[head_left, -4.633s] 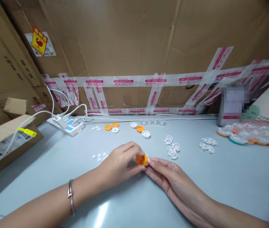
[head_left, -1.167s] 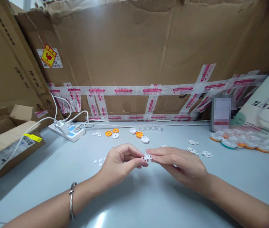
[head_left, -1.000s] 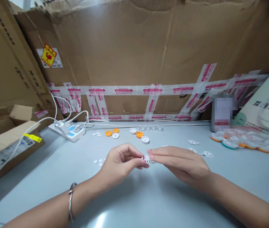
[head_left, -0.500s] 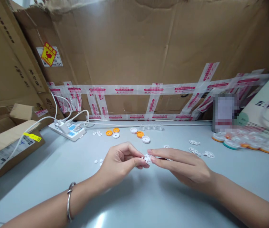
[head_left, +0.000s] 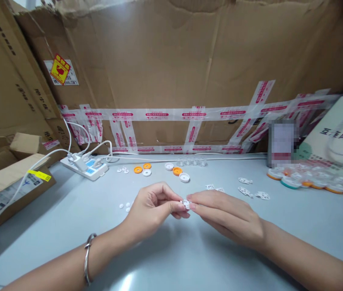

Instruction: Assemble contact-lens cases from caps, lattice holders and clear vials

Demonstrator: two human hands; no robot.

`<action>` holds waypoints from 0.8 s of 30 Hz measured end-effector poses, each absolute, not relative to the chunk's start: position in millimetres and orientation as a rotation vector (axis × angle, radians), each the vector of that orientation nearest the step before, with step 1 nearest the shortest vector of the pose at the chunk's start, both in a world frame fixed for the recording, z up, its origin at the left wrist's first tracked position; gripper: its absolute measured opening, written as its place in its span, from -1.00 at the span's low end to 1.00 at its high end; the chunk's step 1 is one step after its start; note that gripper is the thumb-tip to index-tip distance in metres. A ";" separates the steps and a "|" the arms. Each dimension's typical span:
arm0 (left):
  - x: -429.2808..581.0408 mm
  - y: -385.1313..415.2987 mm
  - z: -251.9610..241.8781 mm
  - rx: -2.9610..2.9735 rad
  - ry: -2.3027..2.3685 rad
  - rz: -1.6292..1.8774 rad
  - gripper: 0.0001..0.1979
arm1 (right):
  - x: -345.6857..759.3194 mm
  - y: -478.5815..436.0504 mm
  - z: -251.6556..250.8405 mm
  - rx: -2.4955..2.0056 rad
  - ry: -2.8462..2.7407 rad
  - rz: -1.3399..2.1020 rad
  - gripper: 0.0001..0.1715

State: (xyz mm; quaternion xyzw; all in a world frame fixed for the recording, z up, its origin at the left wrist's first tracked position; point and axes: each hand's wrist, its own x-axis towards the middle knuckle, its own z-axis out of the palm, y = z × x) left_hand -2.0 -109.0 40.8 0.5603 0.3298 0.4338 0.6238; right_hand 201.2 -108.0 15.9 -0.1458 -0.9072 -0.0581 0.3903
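Mid-frame, the left hand (head_left: 152, 208) pinches a white openwork plastic piece (head_left: 186, 204), now less visible, suggesting closer work with the right hand (head_left: 234, 216), whose grip is unclear.

The left hand (head_left: 154, 208) curls in a pinch, the right hand (head_left: 230, 214) extends toward it.

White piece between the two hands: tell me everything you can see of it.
The white piece is small and looks like plastic, with an uneven outline. Fingers cover much of it, so its full shape and finer detail cannot be made out. It is held up over the grey table, between the two hands. The left hand pinches its left side between thumb and fingers; fingertips of the right hand meet its right side. Its exact tilt is unclear.
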 end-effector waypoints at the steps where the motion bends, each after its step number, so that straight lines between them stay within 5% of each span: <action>1: -1.8 -109.2 40.4 1.294 0.759 0.995 -0.82 | 200.6 -108.1 15.4 -0.360 -2.293 -0.158 -0.35; 7: -7.2 -105.8 33.4 1.584 0.796 1.030 -0.90 | 188.5 -111.3 20.6 -0.490 -2.164 -0.012 -0.57; 12: -13.7 -101.9 28.1 2.179 0.772 1.200 -0.93 | 176.5 -113.8 26.2 -0.854 -1.912 0.635 -0.88; 19: -13.7 -101.0 23.1 2.389 0.738 1.245 -0.92 | 178.5 -107.3 29.7 -1.019 -1.617 1.297 -0.61; 24: -18.1 -94.6 23.0 2.299 0.869 1.317 -0.95 | 227.8 -72.1 31.7 -1.232 -1.548 0.908 -0.52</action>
